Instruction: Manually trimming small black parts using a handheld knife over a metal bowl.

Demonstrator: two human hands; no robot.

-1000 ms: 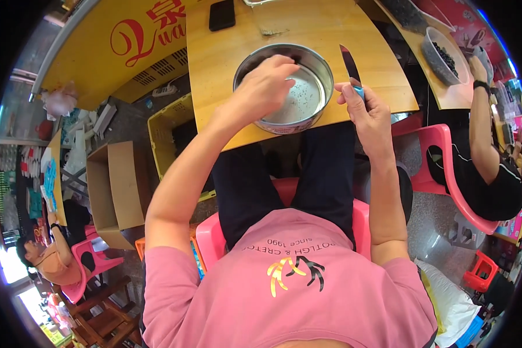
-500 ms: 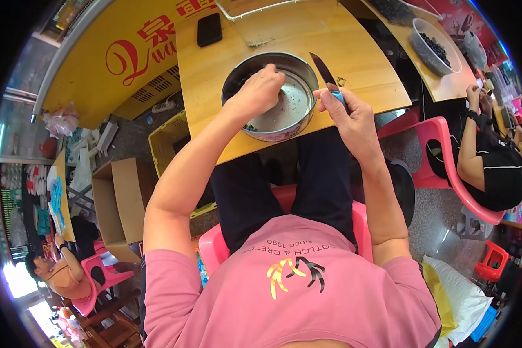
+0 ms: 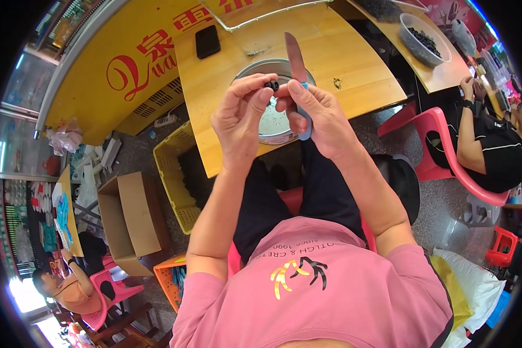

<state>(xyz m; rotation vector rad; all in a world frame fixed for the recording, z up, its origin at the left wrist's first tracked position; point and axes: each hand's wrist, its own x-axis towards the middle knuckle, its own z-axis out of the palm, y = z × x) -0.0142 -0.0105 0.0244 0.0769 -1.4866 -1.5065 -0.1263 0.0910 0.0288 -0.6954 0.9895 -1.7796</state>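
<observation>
In front of my chest, my left hand [image 3: 238, 119] pinches a small, black, roundish piece [image 3: 271, 85] between thumb and fingers; its exact kind cannot be made out. My right hand [image 3: 325, 119] is wrapped round the light-blue handle of a knife [image 3: 294, 56], its blade pointing up and away from me. The right fingertips are close to the black piece. Below both hands stands a round metal tin [image 3: 264, 66] on the wooden table [image 3: 354, 64]. My hands hide much of the tin's inside, where a pale bottom shows.
A black phone [image 3: 207, 42] lies at the table's far left, near a clear tray [image 3: 261, 22]. Dark crumbs [image 3: 337, 83] dot the right side. At right, a bowl [image 3: 414, 43] of small dark pieces stands near a seated person. A yellow crate [image 3: 177, 191] and cardboard box [image 3: 134, 214] are left.
My left hand has come up out of the tin with the black piece and moved nearer me. The knife in my right hand has shifted left, meeting it above the tin.
</observation>
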